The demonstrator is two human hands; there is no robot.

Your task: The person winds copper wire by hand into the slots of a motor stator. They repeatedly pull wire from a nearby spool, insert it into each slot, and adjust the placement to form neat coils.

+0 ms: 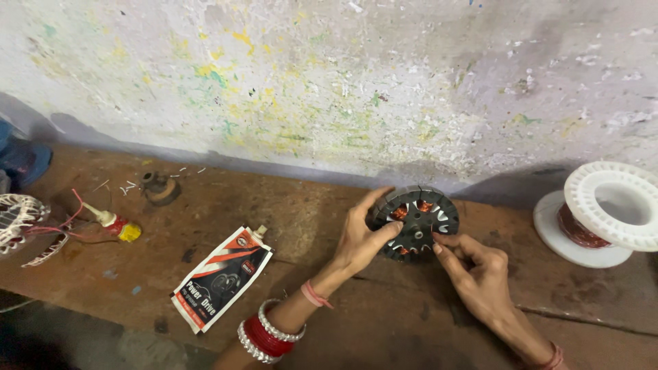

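Both hands grip my dark motor stator (416,223): left hand (360,240) at nine o'clock, right hand (473,270) pinching at five. White wire spool (603,205) sits at three o'clock on the counter (288,219).

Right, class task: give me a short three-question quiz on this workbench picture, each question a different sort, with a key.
1. True or false: both hands touch the round dark wound core.
2. Which lies nearest the left hand? A) white spool B) flat pouch C) small glue bottle
3. Fill in: the white spool holds ____-coloured wire.

Key: 1 true, the right hand pinches at its lower edge; 2 B; 3 copper.
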